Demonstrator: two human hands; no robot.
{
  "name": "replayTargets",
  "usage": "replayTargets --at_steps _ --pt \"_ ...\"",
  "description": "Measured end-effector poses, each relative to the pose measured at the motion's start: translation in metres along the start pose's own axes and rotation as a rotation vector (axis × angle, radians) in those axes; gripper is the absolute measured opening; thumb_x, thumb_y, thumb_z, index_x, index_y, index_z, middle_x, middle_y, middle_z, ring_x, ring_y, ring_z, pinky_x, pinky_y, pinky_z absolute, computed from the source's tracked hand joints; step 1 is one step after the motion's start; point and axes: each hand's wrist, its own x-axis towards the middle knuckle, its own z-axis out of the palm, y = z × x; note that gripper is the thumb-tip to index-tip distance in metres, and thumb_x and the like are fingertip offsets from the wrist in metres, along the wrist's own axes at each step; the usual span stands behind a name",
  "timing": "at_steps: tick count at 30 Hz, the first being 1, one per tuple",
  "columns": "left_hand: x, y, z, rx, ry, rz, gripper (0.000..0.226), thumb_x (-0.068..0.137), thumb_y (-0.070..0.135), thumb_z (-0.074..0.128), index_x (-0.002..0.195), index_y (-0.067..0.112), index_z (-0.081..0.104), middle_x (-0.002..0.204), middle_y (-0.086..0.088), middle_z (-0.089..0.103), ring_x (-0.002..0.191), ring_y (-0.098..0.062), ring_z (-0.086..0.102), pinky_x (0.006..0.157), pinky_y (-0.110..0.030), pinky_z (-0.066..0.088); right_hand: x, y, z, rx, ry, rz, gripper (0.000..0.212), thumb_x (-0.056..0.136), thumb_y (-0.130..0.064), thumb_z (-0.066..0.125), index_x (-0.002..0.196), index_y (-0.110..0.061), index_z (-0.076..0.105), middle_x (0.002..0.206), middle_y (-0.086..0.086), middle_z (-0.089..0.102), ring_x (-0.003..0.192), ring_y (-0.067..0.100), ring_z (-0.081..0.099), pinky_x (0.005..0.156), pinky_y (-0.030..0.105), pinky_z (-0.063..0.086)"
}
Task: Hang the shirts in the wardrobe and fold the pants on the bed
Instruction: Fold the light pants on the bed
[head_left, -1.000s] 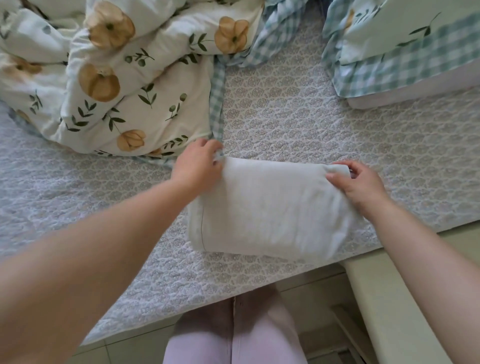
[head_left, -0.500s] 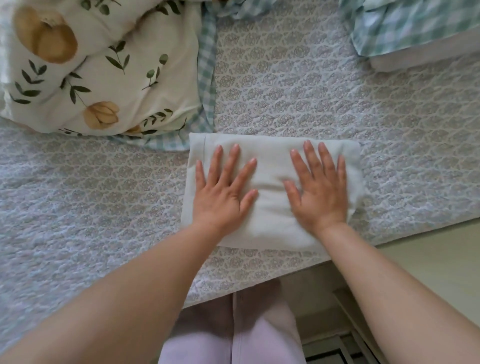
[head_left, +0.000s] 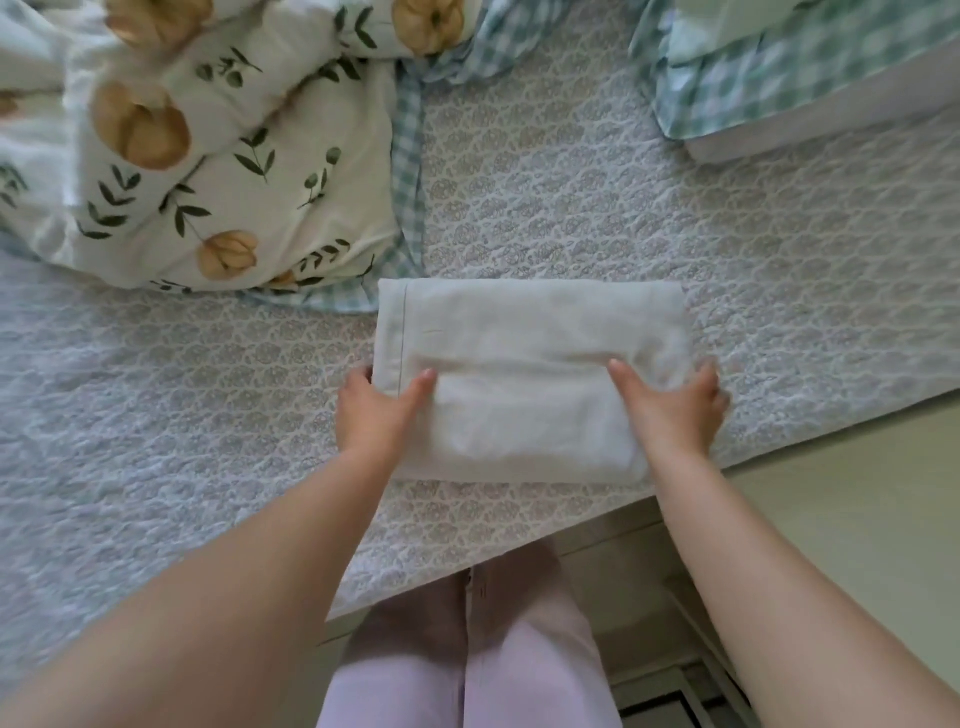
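Our left hand and right hand gripped the folded pants on the bed; shirts and wardrobe, seemingly, lay outside view.

This is a home bedroom. A bed with a quilted grey patterned cover fills the view; on it at far left lies a crumpled floral duvet, at far right a gingham-edged pillow, and near its front edge folded pale pants.
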Motion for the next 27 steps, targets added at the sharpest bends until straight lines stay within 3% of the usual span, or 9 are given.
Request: replayTargets --at_steps 2,5,7,9,12,17,22,27 --pt "0.004 0.002 -0.002 -0.054 -0.094 -0.023 0.055 0.074 0.057 0.069 0.114 0.022 0.053 0.112 -0.001 0.061 0.094 -0.024 0.056 0.078 -0.033 0.043 0.001 0.006 0.007 0.265 -0.102 0.199 0.098 0.066 -0.046 0.08 0.141 -0.009 0.028 0.14 0.011 0.043 0.124 0.029 0.047 0.097 0.032 0.039" --pt "0.007 0.005 -0.006 -0.143 -0.225 -0.08 0.049 0.073 0.055 0.072 0.108 0.023 0.059 0.106 0.0 0.063 0.093 -0.024 0.059 0.083 -0.035 0.049 0.002 0.011 0.012 0.494 -0.233 0.388 0.092 0.063 -0.045 0.083 0.134 -0.004 0.042 0.13 0.011 0.054 0.114 0.029 0.056 0.098 0.044 0.046" --pt "0.009 0.015 -0.014 -0.262 -0.394 -0.182 0.049 0.072 0.051 0.075 0.106 0.018 0.063 0.102 -0.003 0.069 0.09 -0.024 0.066 0.074 -0.034 0.053 0.005 0.013 0.01 0.474 -0.383 0.385 0.075 0.062 -0.042 0.083 0.122 -0.007 0.057 0.117 0.01 0.064 0.102 0.029 0.064 0.09 0.048 0.051" --pt "0.009 0.027 -0.022 -0.319 -0.575 -0.255 0.048 0.074 0.05 0.074 0.107 0.017 0.064 0.095 -0.006 0.074 0.084 -0.026 0.069 0.068 -0.034 0.053 0.008 0.01 0.0 0.492 -0.604 0.367 0.053 0.066 -0.043 0.077 0.111 -0.016 0.064 0.103 0.006 0.071 0.089 0.026 0.069 0.076 0.043 0.057" --pt "0.004 0.042 -0.028 -0.325 -0.615 -0.249 0.04 0.078 0.048 0.071 0.102 0.017 0.064 0.084 -0.006 0.075 0.078 -0.026 0.071 0.067 -0.035 0.053 0.013 0.005 -0.014 0.569 -0.797 0.366 0.021 0.084 -0.037 0.063 0.1 -0.023 0.066 0.088 0.002 0.075 0.074 0.021 0.072 0.052 0.034 0.056" --pt "-0.019 0.065 -0.047 -0.387 -0.573 -0.185 0.032 0.081 0.043 0.07 0.099 0.017 0.063 0.088 -0.005 0.074 0.081 -0.025 0.069 0.066 -0.034 0.053 0.0 -0.006 -0.037 0.647 -0.775 0.332 0.015 0.089 -0.031 0.058 0.095 -0.02 0.067 0.082 0.004 0.074 0.069 0.021 0.072 0.052 0.034 0.057" --pt "-0.054 0.105 -0.077 -0.396 -0.619 -0.037 0.033 0.082 0.042 0.07 0.102 0.017 0.064 0.093 -0.006 0.074 0.082 -0.023 0.07 0.064 -0.033 0.055 -0.026 -0.017 -0.083 0.771 -0.731 0.28 0.024 0.083 -0.032 0.061 0.101 -0.017 0.069 0.095 0.011 0.073 0.081 0.026 0.071 0.075 0.041 0.055" --pt "-0.097 0.146 -0.115 -0.328 -0.679 0.135 0.043 0.077 0.045 0.073 0.107 0.015 0.066 0.094 -0.008 0.074 0.083 -0.024 0.071 0.063 -0.033 0.057 -0.072 -0.027 -0.136 0.978 -0.667 0.194 0.026 0.071 -0.031 0.066 0.089 -0.016 0.077 0.097 0.013 0.072 0.082 0.026 0.071 0.06 0.037 0.057"
